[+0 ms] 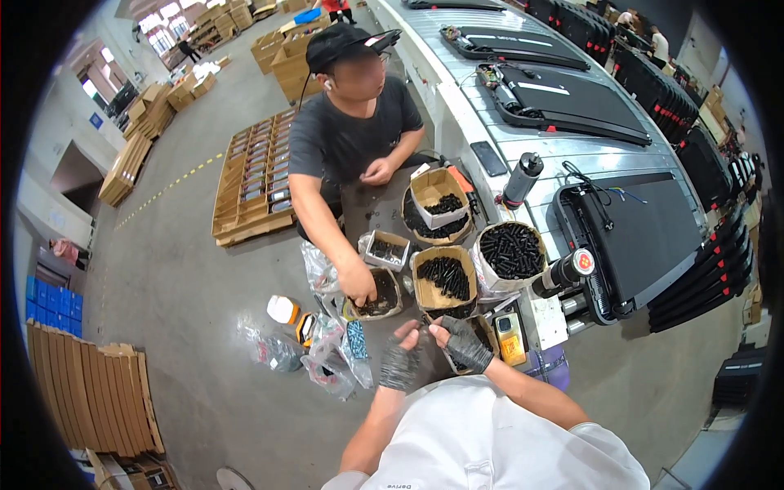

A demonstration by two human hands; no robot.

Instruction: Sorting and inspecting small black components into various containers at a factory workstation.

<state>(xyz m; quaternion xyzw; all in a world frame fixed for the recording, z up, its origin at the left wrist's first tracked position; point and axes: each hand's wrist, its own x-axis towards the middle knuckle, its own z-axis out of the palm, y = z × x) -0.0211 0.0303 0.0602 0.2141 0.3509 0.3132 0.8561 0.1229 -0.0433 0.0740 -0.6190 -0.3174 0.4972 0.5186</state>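
My left hand (400,359) and my right hand (464,343), both in grey fingerless coverings, meet in front of my white shirt. Their fingertips pinch close together at the table's near side; something small and dark seems to be between them, too small to name. Just beyond is a cardboard box of black bolts (442,278). Part of another box (485,331) lies beneath my right hand. Across from me a co-worker's hand (357,282) reaches into a box of small dark parts (384,304).
A white bag of black bolts (513,250), a small white box (386,250) and a stacked box (438,196) crowd the table. To its right runs a metal roller conveyor (539,151) carrying black treadmill-like panels (629,237). Plastic bags (331,359) sit left.
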